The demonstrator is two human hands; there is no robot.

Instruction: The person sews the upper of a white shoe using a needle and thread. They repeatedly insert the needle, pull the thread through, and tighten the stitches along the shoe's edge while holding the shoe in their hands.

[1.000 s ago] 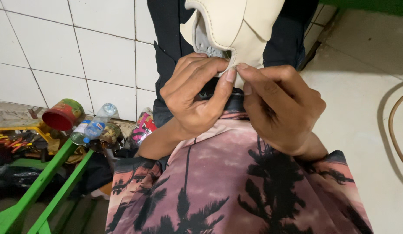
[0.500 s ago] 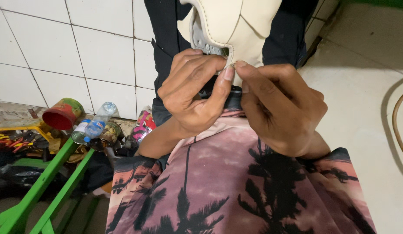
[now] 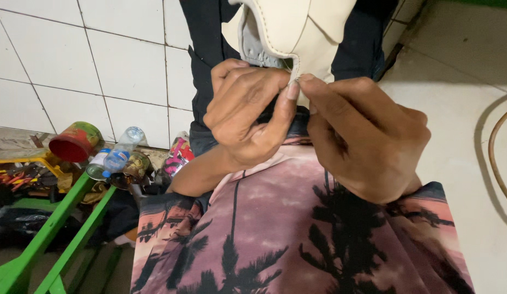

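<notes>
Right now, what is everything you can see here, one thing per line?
cream leather piece: one, cream with stitched edge and grey lining, top centre, pinched by both hands
tin can: one, red and green, lying at left
plastic bottle: one, clear with blue label, beside the can
green frame: one, bright green, lower left
tiled wall: white, upper left
hose: one, tan, right edge
patterned shirt: pink with dark palms, bottom
left hand: pinching the seam
right hand: pinching the seam

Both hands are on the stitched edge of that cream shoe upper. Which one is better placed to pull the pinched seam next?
Right, probably. The right hand has its fingertips pinching the seam of the cream shoe upper, where the stitched edge ends. The left hand curls beside it, thumb bracing, more suited to steadying.
</notes>
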